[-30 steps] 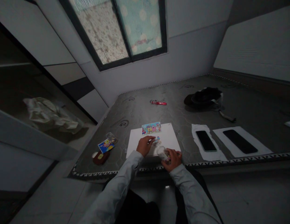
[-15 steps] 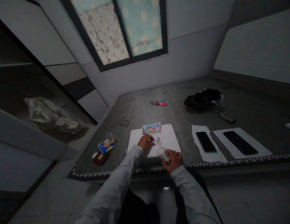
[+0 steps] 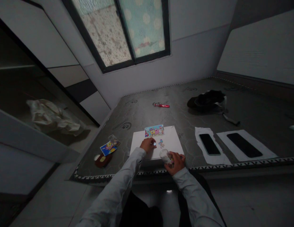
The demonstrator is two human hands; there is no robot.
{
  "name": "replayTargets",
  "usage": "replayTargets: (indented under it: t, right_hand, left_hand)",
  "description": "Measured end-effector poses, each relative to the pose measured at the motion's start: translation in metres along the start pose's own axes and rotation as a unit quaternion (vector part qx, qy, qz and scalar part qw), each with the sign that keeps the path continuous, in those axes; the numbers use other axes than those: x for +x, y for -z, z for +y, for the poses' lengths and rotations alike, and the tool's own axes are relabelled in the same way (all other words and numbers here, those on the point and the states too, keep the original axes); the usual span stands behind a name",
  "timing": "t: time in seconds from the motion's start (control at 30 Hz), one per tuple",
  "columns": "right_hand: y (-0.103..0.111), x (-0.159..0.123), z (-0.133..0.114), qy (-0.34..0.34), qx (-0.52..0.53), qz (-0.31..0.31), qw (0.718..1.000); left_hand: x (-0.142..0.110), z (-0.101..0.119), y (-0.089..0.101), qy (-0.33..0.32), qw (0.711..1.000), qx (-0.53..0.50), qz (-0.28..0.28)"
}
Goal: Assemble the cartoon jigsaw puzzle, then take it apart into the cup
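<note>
My left hand point(image 3: 147, 145) is closed in a pinch on a small blue-and-white piece point(image 3: 154, 144), just above the white box point(image 3: 140, 137). Right of those fingertips, a little cluster of colourful pieces point(image 3: 161, 144) lies on the box top. A cartoon picture card point(image 3: 154, 130) rests along the box's far edge. At the near right corner, my right hand point(image 3: 176, 162) is wrapped round a clear jar point(image 3: 164, 154), tilted with its mouth towards the box. Small mixed-colour bits show inside the jar; what they are exactly is too small to tell.
On the grey mattress to the left lie a blue cartoon card point(image 3: 108, 148), a small clear bag point(image 3: 114, 140) and a brown case point(image 3: 103, 160). A red packet point(image 3: 161, 105) is farther back. Rightward are a dark cap point(image 3: 205, 100) and two phones point(image 3: 209, 144) on white sheets.
My left hand has drawn slightly left from the cluster, which now shows more fully, and the pinched piece has turned into view. My right hand keeps the jar in nearly the same place.
</note>
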State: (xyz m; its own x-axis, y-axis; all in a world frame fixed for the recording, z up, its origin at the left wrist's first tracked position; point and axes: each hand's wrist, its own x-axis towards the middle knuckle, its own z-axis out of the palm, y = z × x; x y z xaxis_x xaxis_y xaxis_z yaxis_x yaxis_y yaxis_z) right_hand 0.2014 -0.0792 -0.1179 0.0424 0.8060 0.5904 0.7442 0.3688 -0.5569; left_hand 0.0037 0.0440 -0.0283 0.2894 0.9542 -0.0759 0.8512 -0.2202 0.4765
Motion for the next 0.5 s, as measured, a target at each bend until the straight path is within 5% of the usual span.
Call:
replayTargets:
  t: [0.5]
  right_hand:
    - [0.000,0.000,0.000,-0.004,-0.001,0.002,1.000]
  left_hand:
    - [-0.014,-0.004,-0.006,-0.016,0.997,-0.055,0.043]
